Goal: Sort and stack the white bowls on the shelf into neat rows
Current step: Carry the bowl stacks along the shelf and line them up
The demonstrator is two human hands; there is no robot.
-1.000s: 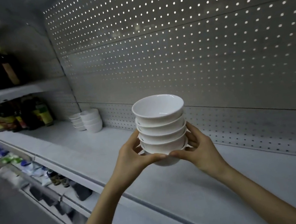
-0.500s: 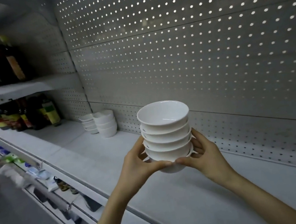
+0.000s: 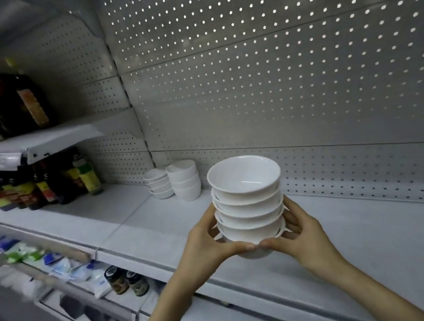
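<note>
A stack of white bowls (image 3: 249, 204) was held, as it appeared, clear of the shelf (image 3: 383, 244), to the right of the two standing stacks (image 3: 185, 180) and nearer the front edge than they were. Those stacks were set against the pegboard back panel (image 3: 276, 82). The grip of the left hand (image 3: 207, 246) was closed round the left side of the lowest bowls, and the grip of the right hand (image 3: 301, 235) was closed likewise round the right side, with both thumbs met at the front beneath the bottom bowl. The step in hand was judged to be the carrying of this stack to its place in the row. For the next move, a level lowering onto the shelf just right of the standing stacks would be called for. The base should be set flat before either grip was loosened, since nested bowls could slide or chip if tilted.
</note>
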